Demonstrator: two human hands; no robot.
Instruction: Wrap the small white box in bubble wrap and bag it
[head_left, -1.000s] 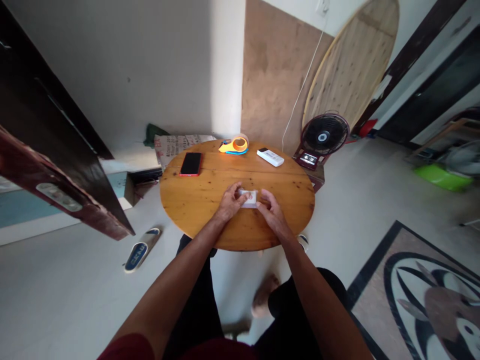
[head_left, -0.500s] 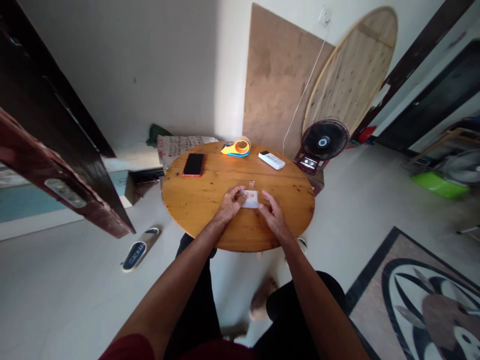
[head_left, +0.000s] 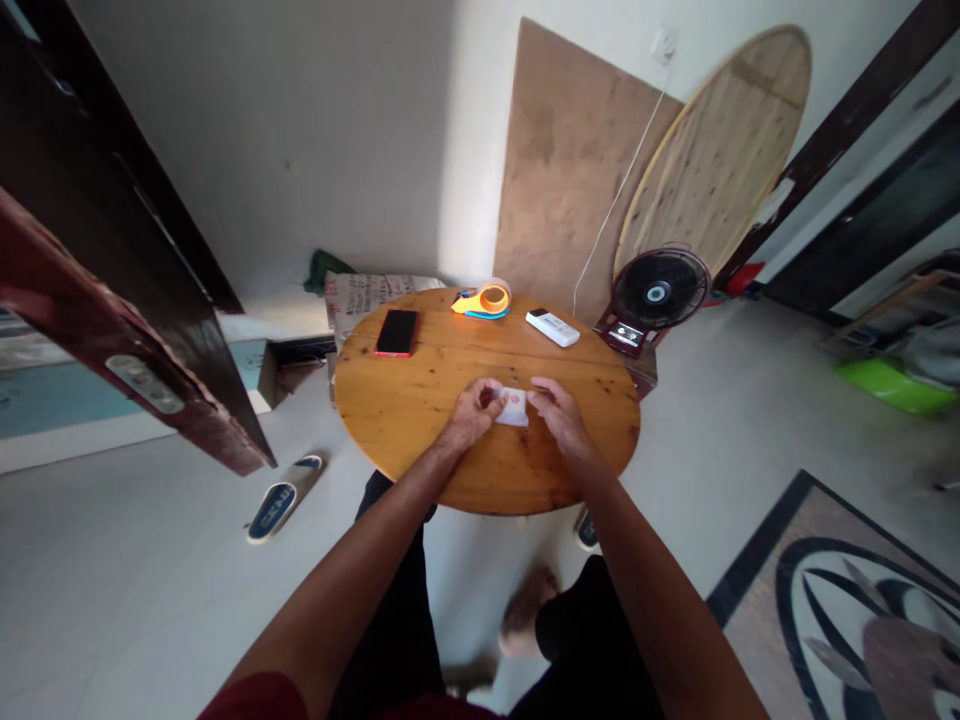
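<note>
Now maybe straightening the white packet (head_left: 514, 408), pinched in left hand (head_left: 472, 413), with right hand (head_left: 561, 413) half-spread beside packet; probably needs gentle handling next.

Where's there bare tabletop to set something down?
Bare tabletop lies left of the left hand, nearer than the phone, and right of the right hand, nearer than the white device. It's crowded between the hands, around the small white item.

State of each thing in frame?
White piece: held at left edge
Left hand: holding white piece
Right hand: at its right edge, contact unclear
Phone: face up, screen dark
Tape dispenser: roll loaded
White device: lying flat
Fan: upright, running or not unclear
Door: open
Slipper at left: unworn
</note>
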